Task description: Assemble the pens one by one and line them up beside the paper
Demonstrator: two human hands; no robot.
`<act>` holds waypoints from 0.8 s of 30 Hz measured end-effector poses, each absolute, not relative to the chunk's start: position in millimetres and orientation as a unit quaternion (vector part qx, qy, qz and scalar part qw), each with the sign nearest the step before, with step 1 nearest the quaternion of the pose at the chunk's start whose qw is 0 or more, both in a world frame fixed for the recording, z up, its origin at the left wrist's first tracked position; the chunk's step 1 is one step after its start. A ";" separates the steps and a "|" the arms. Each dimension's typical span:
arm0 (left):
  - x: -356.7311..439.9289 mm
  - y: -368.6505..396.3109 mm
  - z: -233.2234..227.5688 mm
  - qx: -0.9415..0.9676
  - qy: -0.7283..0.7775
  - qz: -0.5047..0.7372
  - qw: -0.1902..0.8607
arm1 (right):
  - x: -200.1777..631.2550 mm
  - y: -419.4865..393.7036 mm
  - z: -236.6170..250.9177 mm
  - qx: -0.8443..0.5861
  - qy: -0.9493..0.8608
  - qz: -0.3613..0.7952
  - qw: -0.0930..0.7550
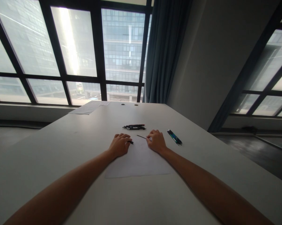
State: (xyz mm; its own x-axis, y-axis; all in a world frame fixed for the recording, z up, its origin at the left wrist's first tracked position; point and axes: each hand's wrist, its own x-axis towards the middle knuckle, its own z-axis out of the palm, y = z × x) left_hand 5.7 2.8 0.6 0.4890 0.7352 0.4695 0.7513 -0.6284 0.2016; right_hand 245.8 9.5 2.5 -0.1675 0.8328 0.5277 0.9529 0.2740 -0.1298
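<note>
My right grip (156, 140) pinches a thin dark rod (141, 136), jutting left past the fingertips; my left grip (119, 145) is curled around a stubby black cylinder (131, 142) beside flat white paper (138, 164).

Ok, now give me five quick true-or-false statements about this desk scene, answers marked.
1. Nothing is being held. False: the left hand holds a short dark piece, the right hand a thin dark rod.
2. A paper sheet lies on the white table. True.
3. The black pens lie beyond both hands. True.
4. The blue-green pens lie right of the right hand. True.
5. The hanging fabric is bright red. False: the curtain is dark blue.
</note>
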 end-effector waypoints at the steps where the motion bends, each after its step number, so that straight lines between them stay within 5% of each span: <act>1: 5.9 3.3 0.3 -0.861 -0.436 -0.263 0.012 | 245.8 9.3 3.2 -0.591 -0.756 -0.117 0.254; 8: 6.4 4.1 1.5 -0.856 -0.444 -0.266 -0.011 | 245.0 9.5 5.7 -0.579 -0.773 -0.102 0.239; 24: 6.4 1.8 3.0 -0.786 -0.470 -0.401 -0.027 | 241.9 5.9 3.7 -0.507 -0.783 -0.093 0.349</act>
